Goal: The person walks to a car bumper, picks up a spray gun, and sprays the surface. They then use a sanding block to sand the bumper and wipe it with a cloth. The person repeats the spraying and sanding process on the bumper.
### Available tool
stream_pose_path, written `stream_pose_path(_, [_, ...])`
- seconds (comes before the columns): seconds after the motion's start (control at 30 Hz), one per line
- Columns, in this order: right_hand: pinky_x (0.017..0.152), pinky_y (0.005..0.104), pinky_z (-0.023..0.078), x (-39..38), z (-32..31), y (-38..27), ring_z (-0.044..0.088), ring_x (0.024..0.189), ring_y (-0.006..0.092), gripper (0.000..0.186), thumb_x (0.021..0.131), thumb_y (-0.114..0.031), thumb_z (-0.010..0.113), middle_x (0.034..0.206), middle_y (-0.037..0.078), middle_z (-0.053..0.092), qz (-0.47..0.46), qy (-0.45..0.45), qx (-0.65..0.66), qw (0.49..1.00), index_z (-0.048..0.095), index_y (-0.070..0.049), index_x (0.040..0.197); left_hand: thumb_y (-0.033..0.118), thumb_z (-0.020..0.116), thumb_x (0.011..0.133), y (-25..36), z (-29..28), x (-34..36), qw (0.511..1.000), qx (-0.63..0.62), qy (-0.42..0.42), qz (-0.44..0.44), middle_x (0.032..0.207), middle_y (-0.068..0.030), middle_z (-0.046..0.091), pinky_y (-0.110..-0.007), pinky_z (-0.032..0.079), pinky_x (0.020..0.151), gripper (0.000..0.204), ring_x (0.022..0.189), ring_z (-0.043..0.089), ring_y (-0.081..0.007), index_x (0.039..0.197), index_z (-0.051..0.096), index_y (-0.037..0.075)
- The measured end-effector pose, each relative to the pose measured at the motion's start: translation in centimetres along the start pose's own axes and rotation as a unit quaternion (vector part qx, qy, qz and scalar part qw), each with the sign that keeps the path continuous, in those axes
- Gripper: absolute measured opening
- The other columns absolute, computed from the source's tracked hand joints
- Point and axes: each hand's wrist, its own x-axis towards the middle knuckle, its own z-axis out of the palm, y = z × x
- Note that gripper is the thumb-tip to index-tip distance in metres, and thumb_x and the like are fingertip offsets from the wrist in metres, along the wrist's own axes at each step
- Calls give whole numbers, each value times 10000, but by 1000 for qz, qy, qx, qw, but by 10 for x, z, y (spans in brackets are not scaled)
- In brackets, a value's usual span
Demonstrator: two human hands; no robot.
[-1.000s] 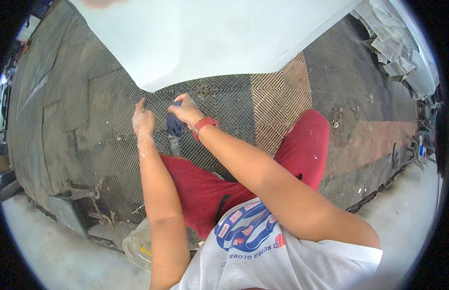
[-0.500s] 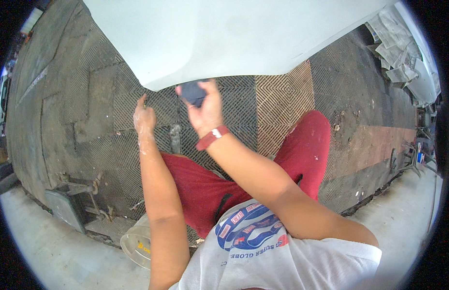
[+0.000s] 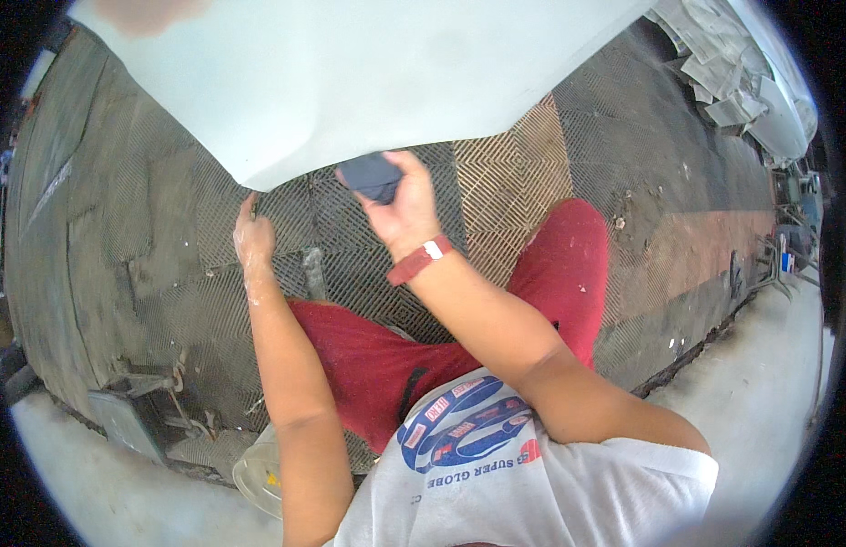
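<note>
A dark grey sanding pad (image 3: 370, 178) is gripped in my right hand (image 3: 406, 205), just below the lower edge of a large pale body panel (image 3: 377, 73). My fingers and thumb close round the pad's right side and underside. Beside the panel's lower left corner is my left hand (image 3: 255, 239), smeared with whitish residue. Its index finger stretches up to the corner while the other fingers curl in. Whether the fingertip presses on the edge cannot be made out. A reddish-brown patch (image 3: 149, 13) marks the panel's upper left.
Ribbed floor mats (image 3: 350, 264) lie under me, some dusty, one strip tan. A translucent bucket (image 3: 257, 469) stands by my left elbow, near a small metal-framed stand (image 3: 127, 424). At the far right, paper sheets (image 3: 714, 73) cover another pale part. My bent knees (image 3: 569, 264) flank the work area.
The panel and floor have shifted left in view, and more of the panel's upper left shows. My right hand, still holding the pad, has moved slightly right. The left hand stays by the corner.
</note>
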Motion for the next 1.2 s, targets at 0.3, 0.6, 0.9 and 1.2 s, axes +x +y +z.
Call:
stream_pose_path(0.3, [1125,623,536,-5,-18,-141,671,1212,390,337,984,-172,572,1270,181,686,-145,104,38,983,614,28,1251,88,514,881,-21,39,27,978,79,-192,26,1448,-274,681,-512,483,1132,654,1331,662,-429,1514,665,144])
stream_pose_path(0.6, [1152,578,502,6,-29,-206,651,1300,336,470,1025,-193,599,1409,157,683,-110,57,-87,988,614,-35,1467,87,516,940,10,75,17,928,206,-292,106,1443,-246,688,-469,493,1158,578,1347,659,-390,1498,660,115])
stream_pose_path(0.9, [1055,471,585,-51,2,-320,726,1166,297,440,1023,-104,644,1306,154,728,-198,157,-60,966,588,-9,1449,149,557,971,121,74,-154,902,205,-333,184,1149,-271,772,-552,580,967,543,1076,746,-449,1491,657,268])
stream_pose_path(1.2, [892,386,612,-389,-2,-438,722,1047,238,433,975,-104,722,1202,124,711,-121,441,-286,842,623,4,1383,163,522,1015,331,-82,-358,838,125,-480,228,1177,-274,758,-570,557,998,493,1084,720,-491,1485,663,218])
